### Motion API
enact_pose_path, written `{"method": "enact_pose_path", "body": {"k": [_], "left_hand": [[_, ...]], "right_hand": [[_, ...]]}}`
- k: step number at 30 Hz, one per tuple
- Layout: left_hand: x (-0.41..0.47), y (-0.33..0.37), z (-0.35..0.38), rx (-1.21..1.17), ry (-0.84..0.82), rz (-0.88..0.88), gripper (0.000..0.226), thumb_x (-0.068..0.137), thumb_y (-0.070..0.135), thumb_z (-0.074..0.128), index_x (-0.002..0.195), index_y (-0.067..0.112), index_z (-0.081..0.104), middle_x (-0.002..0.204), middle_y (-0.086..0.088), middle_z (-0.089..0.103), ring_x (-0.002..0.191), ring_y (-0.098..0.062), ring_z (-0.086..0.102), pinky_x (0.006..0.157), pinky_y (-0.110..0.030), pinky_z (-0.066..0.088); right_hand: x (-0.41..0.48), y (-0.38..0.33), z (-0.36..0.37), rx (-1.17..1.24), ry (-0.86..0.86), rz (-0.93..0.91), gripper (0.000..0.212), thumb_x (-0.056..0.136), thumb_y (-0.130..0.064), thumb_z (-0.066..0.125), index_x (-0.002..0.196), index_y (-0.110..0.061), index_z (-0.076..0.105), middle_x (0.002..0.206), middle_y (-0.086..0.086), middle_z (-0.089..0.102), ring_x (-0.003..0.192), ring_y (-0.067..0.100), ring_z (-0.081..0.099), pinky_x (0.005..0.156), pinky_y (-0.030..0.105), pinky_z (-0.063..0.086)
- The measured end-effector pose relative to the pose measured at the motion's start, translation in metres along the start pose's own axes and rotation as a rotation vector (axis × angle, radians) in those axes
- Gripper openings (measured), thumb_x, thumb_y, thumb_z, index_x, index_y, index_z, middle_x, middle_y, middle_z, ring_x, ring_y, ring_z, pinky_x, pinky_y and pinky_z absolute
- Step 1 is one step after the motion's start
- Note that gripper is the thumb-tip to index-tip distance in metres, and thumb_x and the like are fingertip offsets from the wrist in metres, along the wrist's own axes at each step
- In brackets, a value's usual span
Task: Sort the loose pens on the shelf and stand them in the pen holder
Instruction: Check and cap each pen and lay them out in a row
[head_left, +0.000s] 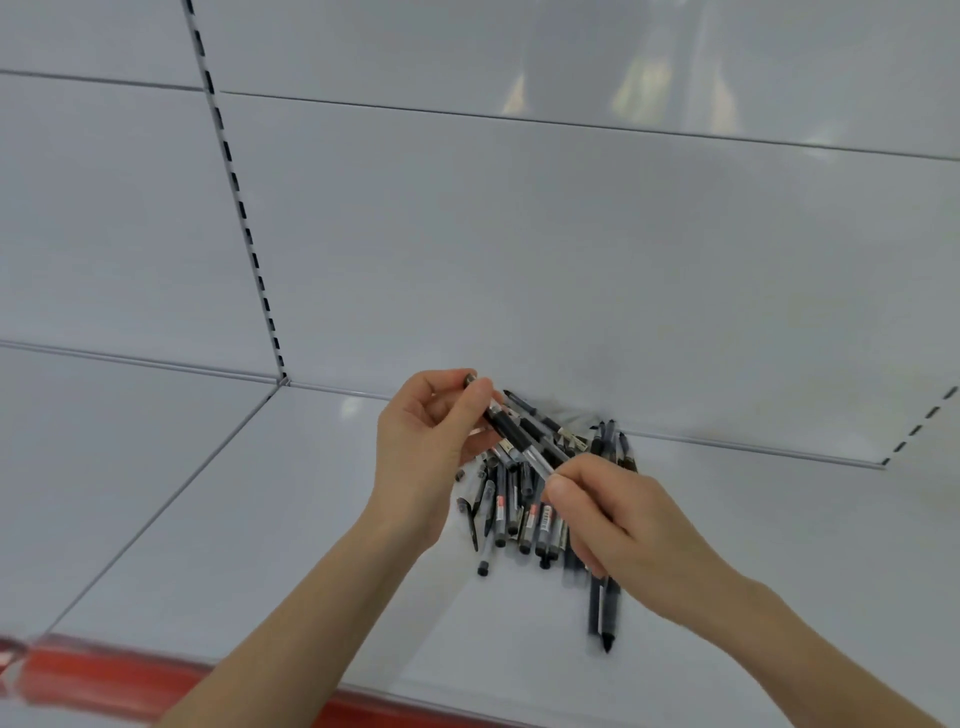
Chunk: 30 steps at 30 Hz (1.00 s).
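Observation:
A heap of several loose black and clear pens (519, 512) lies on the white shelf (291, 499), against its back panel. Above the heap, one black-capped pen (511, 434) is held slanted between both hands. My left hand (431, 441) pinches its capped upper end with thumb and fingertips. My right hand (618, 519) grips its clear lower end and also holds a few dark pens (602, 610) that stick out below the palm, tips pointing down. No pen holder is in view.
A white back panel (519, 249) rises behind the shelf, with slotted uprights at the left (244, 218) and far right (919, 428). A red strip (104, 680) runs along the shelf's front edge. A seam divides the shelf at the left.

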<state>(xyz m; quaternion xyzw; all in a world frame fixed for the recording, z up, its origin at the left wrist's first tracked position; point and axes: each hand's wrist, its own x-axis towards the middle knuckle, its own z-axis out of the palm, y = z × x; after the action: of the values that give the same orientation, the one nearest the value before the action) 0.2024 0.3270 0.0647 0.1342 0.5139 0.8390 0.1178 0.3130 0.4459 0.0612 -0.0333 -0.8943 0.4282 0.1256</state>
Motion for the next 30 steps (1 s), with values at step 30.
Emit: {"method": "enact_pose_path", "body": {"k": [30], "left_hand": [[0.041, -0.018, -0.058, 1.405, -0.260, 0.090, 0.017, 0.086, 0.019, 0.058, 0.097, 0.009, 0.067, 0.099, -0.005, 0.067, 0.093, -0.021, 0.059, 0.082, -0.029, 0.046]], "right_hand": [[0.055, 0.049, -0.016, -0.244, 0.206, 0.185, 0.009, 0.089, -0.022, 0.054, 0.083, -0.016, 0.058, 0.077, 0.002, 0.064, 0.064, 0.010, 0.054, 0.055, 0.012, 0.038]]}}
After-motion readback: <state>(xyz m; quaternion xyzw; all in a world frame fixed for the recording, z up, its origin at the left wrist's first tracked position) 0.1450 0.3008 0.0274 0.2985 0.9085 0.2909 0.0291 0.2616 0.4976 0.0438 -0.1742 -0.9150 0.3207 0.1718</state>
